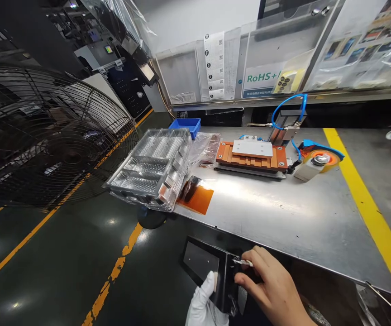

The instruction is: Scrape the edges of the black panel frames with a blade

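My left hand [204, 303], in a white glove, grips a black rectangular part [202, 260] from below, with its thumb on top. The part is tilted, off the front edge of the bench, and has a flat grey, glossy area like a screen. My bare right hand [273, 285] is at the part's right end. Its thumb and fingers close around a small, thin silvery-white piece [246, 262], whose tip touches or nearly touches the part's edge. I cannot make out what kind of piece it is.
On the metal bench [259, 208] are stacked clear plastic trays [151, 165], a blue bin [187, 129], an amber sheet [204, 199], an orange clamp fixture [251, 156] and a tape dispenser [317, 163]. A large fan [53, 136] stands left. A thin rod-like tool [383, 296] lies lower right.
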{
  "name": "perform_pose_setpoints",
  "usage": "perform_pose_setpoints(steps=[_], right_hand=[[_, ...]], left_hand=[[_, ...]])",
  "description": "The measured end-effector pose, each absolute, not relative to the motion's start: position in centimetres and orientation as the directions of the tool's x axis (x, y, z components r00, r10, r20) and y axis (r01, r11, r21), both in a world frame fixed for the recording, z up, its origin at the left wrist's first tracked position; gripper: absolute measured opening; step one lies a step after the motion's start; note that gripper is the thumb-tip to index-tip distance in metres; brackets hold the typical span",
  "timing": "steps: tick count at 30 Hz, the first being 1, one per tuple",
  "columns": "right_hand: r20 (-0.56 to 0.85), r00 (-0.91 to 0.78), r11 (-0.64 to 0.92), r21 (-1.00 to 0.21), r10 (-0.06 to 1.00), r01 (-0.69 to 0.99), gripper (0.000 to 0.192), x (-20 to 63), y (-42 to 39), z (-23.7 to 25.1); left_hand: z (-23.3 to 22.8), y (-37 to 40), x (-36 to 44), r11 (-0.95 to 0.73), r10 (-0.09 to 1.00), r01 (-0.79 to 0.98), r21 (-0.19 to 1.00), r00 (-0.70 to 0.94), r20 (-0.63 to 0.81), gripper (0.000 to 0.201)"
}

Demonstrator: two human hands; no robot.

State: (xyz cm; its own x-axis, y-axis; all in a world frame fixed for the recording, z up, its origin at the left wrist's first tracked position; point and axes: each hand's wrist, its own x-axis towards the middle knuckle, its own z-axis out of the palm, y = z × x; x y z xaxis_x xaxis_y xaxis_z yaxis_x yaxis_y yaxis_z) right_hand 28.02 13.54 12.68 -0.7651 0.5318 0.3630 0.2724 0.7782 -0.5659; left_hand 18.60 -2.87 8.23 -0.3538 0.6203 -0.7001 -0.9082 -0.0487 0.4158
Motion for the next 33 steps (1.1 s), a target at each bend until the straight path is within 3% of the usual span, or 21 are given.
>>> perform_pose_setpoints(steps=[5,11,13,17,21,27,30,32,33], right_hand=[[0.400,-0.738,0.792,-0.534,0.544,0.295,0.043,27.6,13.5,12.5],[0.360,-0.745,0.753,-0.595,0.562,0.280,0.039,28.0,13.2,12.4],[0.351,-0.756,0.743,-0.618,0.553,0.257,0.039,28.3,13.0,12.5],[0.339,-0.782,0.734,-0.646,0.522,0.210,0.039,28.7,12.3,13.0],[0.330,-0.774,0.741,-0.622,0.540,0.252,0.025,28.7,11.5,12.2],[0.530,-0.558,0.766,-0.512,0.638,0.389,0.023,28.4,11.5,10.3],[0.484,-0.481,0.660,-0.679,0.731,0.320,0.016,28.7,11.9,10.6],[0.282,-0.608,0.487,-0.850,0.742,0.201,0.024,29.0,12.0,11.1],[0.199,-0.698,0.412,-0.898,0.688,0.151,0.030,29.0,12.0,11.4]], left_hand=[[7.3,-2.8,19.4,-0.077,0.555,-0.856,0.511,-0.462,-0.691,0.022],[7.3,-3.2,19.4,-0.104,0.546,-0.853,0.512,-0.479,-0.688,0.032],[7.8,-3.0,19.2,-0.123,0.562,-0.874,0.470,-0.452,-0.692,0.038],[9.0,-1.6,18.7,-0.140,0.645,-0.950,0.279,-0.301,-0.702,0.019],[9.2,-0.4,18.4,-0.183,0.691,-0.974,0.131,-0.223,-0.688,0.023],[8.6,-0.5,18.3,-0.246,0.686,-0.967,0.061,-0.218,-0.694,0.022],[9.3,-0.8,17.8,-0.257,0.671,-0.965,0.057,-0.221,-0.708,0.028],[9.9,-0.5,17.5,-0.271,0.644,-0.962,0.045,-0.215,-0.734,0.025],[10.2,-0.3,17.4,-0.285,0.627,-0.958,0.037,-0.216,-0.748,0.021]])
